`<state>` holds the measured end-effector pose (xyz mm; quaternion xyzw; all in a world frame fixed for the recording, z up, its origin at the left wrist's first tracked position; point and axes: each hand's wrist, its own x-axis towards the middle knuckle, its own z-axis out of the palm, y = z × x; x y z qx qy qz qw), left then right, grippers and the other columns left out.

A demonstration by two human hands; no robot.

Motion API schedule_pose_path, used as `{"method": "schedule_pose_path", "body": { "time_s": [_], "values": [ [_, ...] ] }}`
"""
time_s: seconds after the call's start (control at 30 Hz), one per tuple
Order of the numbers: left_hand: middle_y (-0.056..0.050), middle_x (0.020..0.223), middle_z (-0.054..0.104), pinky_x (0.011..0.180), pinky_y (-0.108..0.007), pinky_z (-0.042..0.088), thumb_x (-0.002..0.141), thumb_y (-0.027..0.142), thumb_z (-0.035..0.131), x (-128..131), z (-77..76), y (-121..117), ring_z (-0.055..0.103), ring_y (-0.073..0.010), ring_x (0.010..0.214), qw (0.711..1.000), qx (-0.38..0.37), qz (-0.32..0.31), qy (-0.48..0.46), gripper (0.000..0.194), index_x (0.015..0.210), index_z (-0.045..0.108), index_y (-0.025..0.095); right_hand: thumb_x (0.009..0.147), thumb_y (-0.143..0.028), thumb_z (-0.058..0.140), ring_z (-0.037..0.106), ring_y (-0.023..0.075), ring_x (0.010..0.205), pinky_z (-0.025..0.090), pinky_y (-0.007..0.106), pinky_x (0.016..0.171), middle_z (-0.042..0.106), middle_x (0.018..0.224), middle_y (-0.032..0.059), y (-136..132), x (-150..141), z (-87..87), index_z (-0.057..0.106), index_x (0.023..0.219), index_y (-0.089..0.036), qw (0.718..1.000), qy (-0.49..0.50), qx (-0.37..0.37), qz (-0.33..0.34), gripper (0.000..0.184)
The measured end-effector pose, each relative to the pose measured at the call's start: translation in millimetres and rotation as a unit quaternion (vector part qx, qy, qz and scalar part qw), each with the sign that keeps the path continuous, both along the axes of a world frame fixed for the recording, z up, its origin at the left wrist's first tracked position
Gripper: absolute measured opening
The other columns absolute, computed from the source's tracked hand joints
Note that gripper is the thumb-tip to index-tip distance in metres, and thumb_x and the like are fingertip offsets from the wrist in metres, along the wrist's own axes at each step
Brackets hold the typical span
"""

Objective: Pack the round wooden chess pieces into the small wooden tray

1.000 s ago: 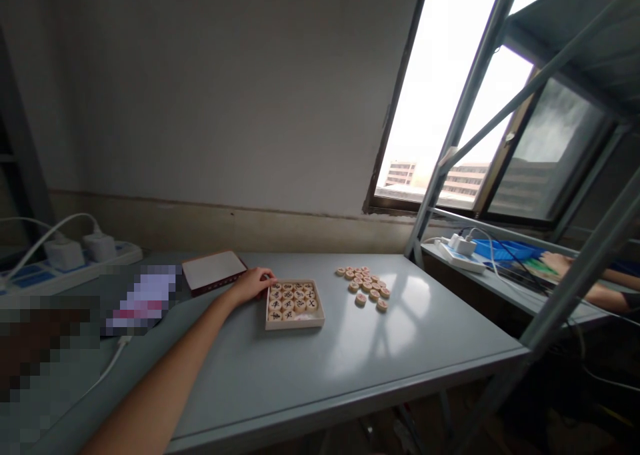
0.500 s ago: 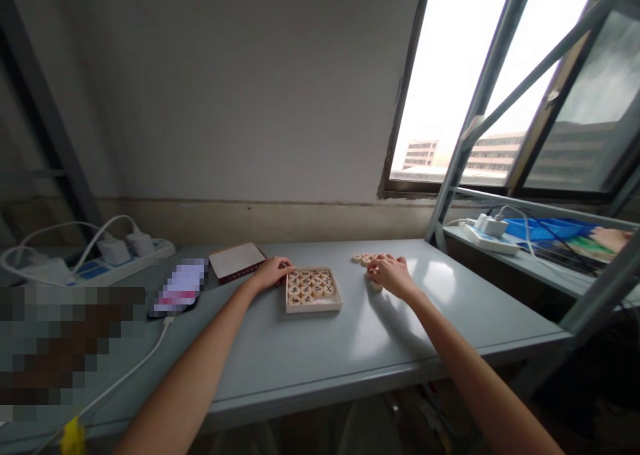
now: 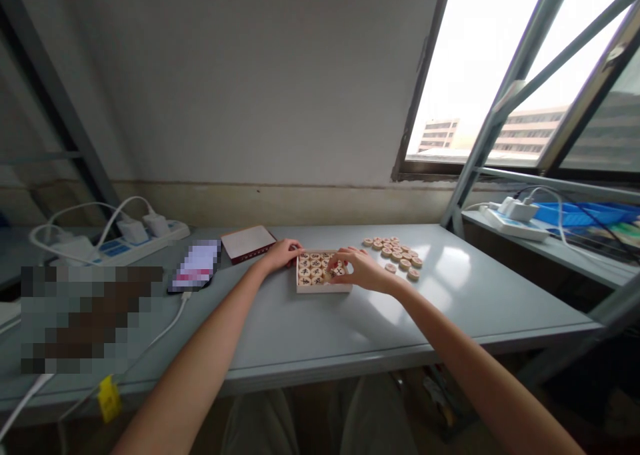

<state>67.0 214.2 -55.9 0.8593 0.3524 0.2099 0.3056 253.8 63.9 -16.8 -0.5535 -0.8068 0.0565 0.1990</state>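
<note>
A shallow white box (image 3: 324, 288) stands on the desk, holding rows of round wooden Chinese chess pieces (image 3: 315, 264) with dark characters. My left hand (image 3: 283, 255) has its fingers curled against the box's back left side. Over the box's front right part, my right hand (image 3: 364, 270) pinches a Chinese chess piece (image 3: 332, 275) low among the others; its fingers partly hide it. To the right of the box lies a loose group of Chinese chess pieces (image 3: 400, 255) with reddish characters. The box's lid (image 3: 249, 243) rests inside up, behind my left hand.
On the left lie a phone (image 3: 196, 263) with a white cable and a power strip (image 3: 167, 234) with plugs. A metal bed-frame post (image 3: 473, 168) rises at the back right. The desk's front edge (image 3: 350, 372) runs before my knees. A side shelf at right holds another power strip (image 3: 517, 223).
My right hand has moved left from the loose pieces to the box, uncovering that group. My left hand stays at the box's left side. The view has shifted slightly.
</note>
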Motion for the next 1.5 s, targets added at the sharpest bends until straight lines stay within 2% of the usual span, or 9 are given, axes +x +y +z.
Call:
{"method": "schedule_pose_path", "body": {
  "time_s": [0.17, 0.7, 0.87, 0.97, 1.07, 1.17, 1.3, 1.4, 1.5],
  "values": [
    [0.002, 0.046, 0.05, 0.045, -0.021, 0.03, 0.072, 0.041, 0.047, 0, 0.2, -1, 0.043, -0.0097, 0.04, 1.0, 0.008, 0.003, -0.002, 0.032, 0.075, 0.059, 0.012, 0.079, -0.033, 0.056, 0.049, 0.0197, 0.094, 0.03, 0.036, 0.081, 0.059, 0.1, 0.001, 2, -1, -3.0, 0.061, 0.091, -0.028, 0.999, 0.01, -0.047, 0.024, 0.014],
    [0.0, 0.05, 0.054, 0.046, -0.022, 0.031, 0.072, 0.044, 0.047, -1, 2.1, -3, 0.044, -0.0105, 0.042, 1.0, 0.007, 0.001, 0.0, 0.035, 0.077, 0.059, 0.012, 0.081, -0.03, 0.053, 0.048, 0.0198, 0.085, 0.028, 0.034, 0.076, 0.063, 0.086, 0.0007, -1, -6, -12.1, 0.06, 0.074, -0.023, 0.998, -0.034, 0.032, -0.041, 0.013],
    [0.001, 0.047, 0.051, 0.045, -0.021, 0.03, 0.072, 0.043, 0.046, -1, 3.8, -5, 0.043, -0.0101, 0.042, 1.0, -0.004, -0.005, -0.002, 0.034, 0.076, 0.059, 0.012, 0.084, -0.027, 0.045, 0.047, 0.0227, 0.093, 0.028, 0.038, 0.08, 0.059, 0.1, 0.0054, 24, 29, -13.5, 0.059, 0.094, -0.024, 0.978, -0.09, 0.115, -0.146, 0.018],
    [0.001, 0.048, 0.051, 0.046, -0.022, 0.031, 0.072, 0.045, 0.046, -1, 4.1, -5, 0.043, -0.0102, 0.042, 1.0, -0.004, -0.006, 0.003, 0.035, 0.076, 0.058, 0.012, 0.083, -0.021, 0.044, 0.038, 0.0277, 0.106, 0.025, 0.044, 0.085, 0.049, 0.117, 0.0124, 45, 58, -17.3, 0.055, 0.107, -0.018, 0.953, -0.172, 0.1, -0.227, 0.027],
    [0.001, 0.05, 0.052, 0.047, -0.022, 0.031, 0.071, 0.047, 0.045, -1, 2.0, -2, 0.043, -0.0104, 0.042, 1.0, -0.003, -0.005, 0.005, 0.036, 0.076, 0.057, 0.013, 0.079, -0.013, 0.045, 0.039, 0.0305, 0.104, 0.02, 0.053, 0.087, 0.054, 0.108, 0.0158, 57, 78, -22.2, 0.062, 0.092, -0.015, 0.942, -0.206, 0.071, -0.255, 0.021],
    [0.001, 0.049, 0.052, 0.047, -0.022, 0.032, 0.072, 0.047, 0.044, -1, -1.0, 2, 0.043, -0.0107, 0.041, 1.0, -0.005, -0.005, 0.009, 0.036, 0.076, 0.057, 0.013, 0.079, -0.012, 0.044, 0.044, 0.0277, 0.095, 0.015, 0.057, 0.09, 0.061, 0.089, 0.0113, 58, 84, -23.9, 0.064, 0.075, -0.018, 0.938, -0.218, 0.071, -0.26, 0.022],
    [0.001, 0.049, 0.051, 0.047, -0.022, 0.032, 0.072, 0.046, 0.044, 0, -2.7, 4, 0.043, -0.0105, 0.041, 1.0, -0.004, -0.009, 0.006, 0.036, 0.077, 0.057, 0.013, 0.081, -0.027, 0.05, 0.046, 0.0259, 0.094, 0.019, 0.053, 0.091, 0.061, 0.092, 0.0063, 41, 73, -16.0, 0.065, 0.082, -0.023, 0.951, -0.172, 0.096, -0.237, 0.015],
    [0.001, 0.048, 0.052, 0.047, -0.021, 0.032, 0.072, 0.046, 0.044, -1, -2.0, 3, 0.043, -0.0102, 0.041, 1.0, -0.006, -0.013, 0.002, 0.035, 0.076, 0.057, 0.014, 0.08, -0.037, 0.052, 0.049, 0.0217, 0.091, 0.033, 0.042, 0.084, 0.059, 0.097, 0.0032, 19, 56, -4.1, 0.061, 0.097, -0.027, 0.989, -0.044, 0.061, -0.128, 0.022],
    [0.001, 0.049, 0.052, 0.045, -0.021, 0.031, 0.072, 0.046, 0.045, -1, -0.7, 1, 0.043, -0.0103, 0.041, 1.0, -0.012, -0.013, -0.002, 0.035, 0.076, 0.057, 0.013, 0.079, -0.038, 0.053, 0.049, 0.0204, 0.092, 0.035, 0.038, 0.083, 0.058, 0.099, 0.0024, -2, 39, 5.8, 0.058, 0.103, -0.028, 0.999, 0.005, 0.021, -0.027, 0.026]
  ]
}}
